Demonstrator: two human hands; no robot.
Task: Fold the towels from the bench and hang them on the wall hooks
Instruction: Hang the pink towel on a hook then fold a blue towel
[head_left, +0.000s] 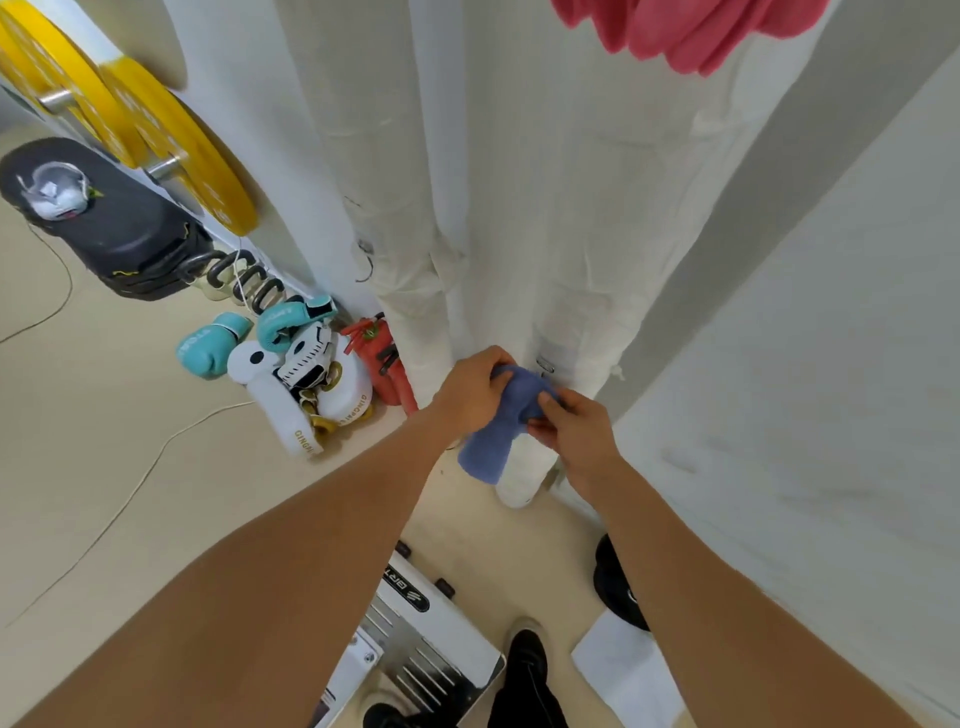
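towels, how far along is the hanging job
One pink towel already hangs high on the wall. In hand: a blue towel, bunched, held by both the left hand and the right hand in front of the wall. It is not yet hung. The bench and any remaining towels are out of view.

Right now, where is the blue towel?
In the head view the blue towel is just right of centre, gripped between the left hand and the right hand, in front of the white curtain and right of the red fire extinguisher.
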